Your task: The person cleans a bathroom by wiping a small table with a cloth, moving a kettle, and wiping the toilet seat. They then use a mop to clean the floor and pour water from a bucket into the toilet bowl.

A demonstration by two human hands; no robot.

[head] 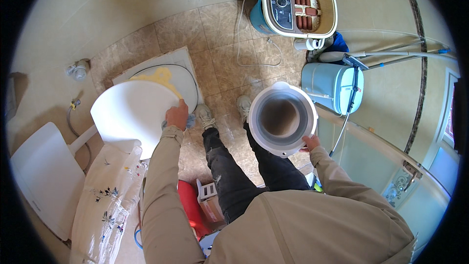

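My left hand (pixel 178 114) is at the edge of a white toilet lid (pixel 132 112), with the index finger along the rim. A crumpled grey-blue cloth (pixel 190 121) shows on both sides of the fingers and appears to be held in them. Beside the lid lies a yellow flexible piece (pixel 161 77), partly hidden. My right hand (pixel 311 142) grips the rim of a round white and grey collapsible bucket (pixel 254 121), held above the floor near my right leg. The inside of the bucket is shadowed, so its contents cannot be told.
A foot-spa tub (pixel 331 7) stands by the wall, its white cord (pixel 239 33) on the tiles. Right of me are a light-blue lidded bin (pixel 320 80), a leaning mop (pixel 350 106) and a glass door (pixel 348 146). A floral plastic cover (pixel 102 205) and white cistern (pixel 47 176) are at left.
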